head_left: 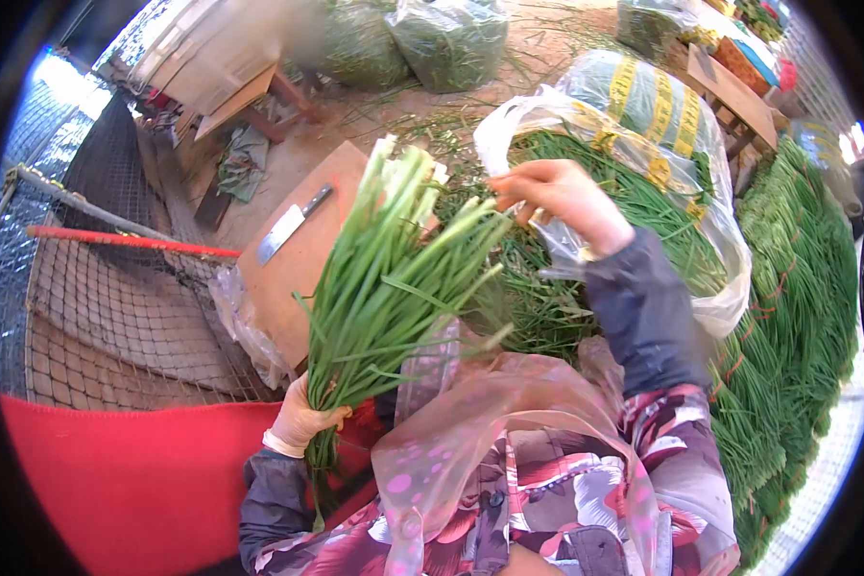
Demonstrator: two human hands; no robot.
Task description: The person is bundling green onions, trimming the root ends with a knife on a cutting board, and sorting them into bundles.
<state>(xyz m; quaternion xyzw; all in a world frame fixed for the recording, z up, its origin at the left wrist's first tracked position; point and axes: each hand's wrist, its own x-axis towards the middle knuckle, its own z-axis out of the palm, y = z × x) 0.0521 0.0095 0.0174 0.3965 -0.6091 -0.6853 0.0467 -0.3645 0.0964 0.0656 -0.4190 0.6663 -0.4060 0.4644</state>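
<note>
My left hand point(304, 419), with a pale band at its wrist, is closed around the lower leafy end of a bunch of garlic chives point(370, 298). The bunch fans upward, its pale stalk ends pointing away from me, and several stalks splay out to the right. Beside those splayed ends is my right hand point(564, 195), thumb and fingers drawn together in a pinch; what sits between them, if anything, I cannot make out. Behind the bunch a cleaver point(283, 233) with a dark handle lies on a brown board point(276, 298).
At right, an open plastic bag point(739, 252) holds more chives, and tied bundles point(787, 317) are heaped beyond it. Loose trimmings point(538, 307) lie ahead of my lap. Filled bags point(451, 43) and a low wooden stool point(734, 96) stand farther back. Red cloth point(134, 480) spreads at left.
</note>
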